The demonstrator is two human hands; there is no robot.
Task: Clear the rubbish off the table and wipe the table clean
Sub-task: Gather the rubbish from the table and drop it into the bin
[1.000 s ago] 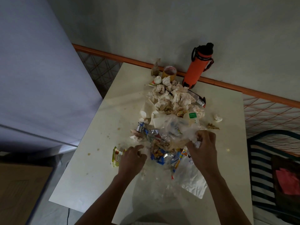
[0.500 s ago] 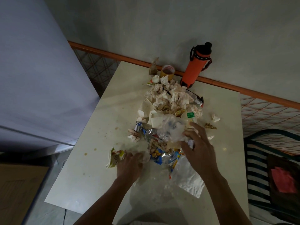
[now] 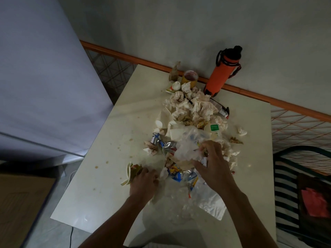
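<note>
While the left hand grips a yellow wrapper and the right hand pinches clear plastic, rake the mid-desk rubbish pile inward, keeping scraps from spilling.

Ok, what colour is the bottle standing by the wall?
Orange with a black lid and strap, seen in the head view.

L hand grips wrapper, R hand pinches clear bag (table stained).
</note>
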